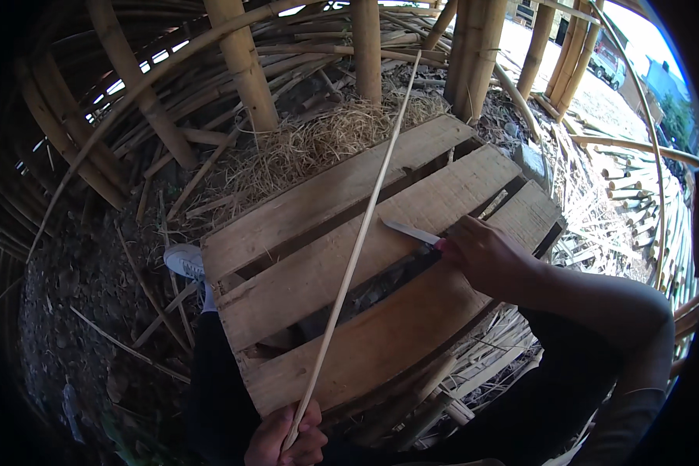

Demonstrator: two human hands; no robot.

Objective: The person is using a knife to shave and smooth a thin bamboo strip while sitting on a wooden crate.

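A long, thin bamboo strip (363, 225) slants across a slatted wooden crate (435, 186), its far tip reaching past the crate's back edge. Its near end is gripped by my left hand (289, 436), fingers closed around it at the lower edge of the view. My right hand (478, 250) is wrapped round the red handle of a knife (413, 232) above the crate's right half. The blade points left toward the strip, with a gap between the two. Part of the handle is hidden by my fingers.
Upright bamboo poles (366, 54) stand beyond the crate, with dry shavings (303, 151) heaped before them. Cut bamboo pieces (637, 202) are piled at the right. My shoe (185, 260) rests left of the crate on ground strewn with sticks. A vehicle (607, 66) shows far right.
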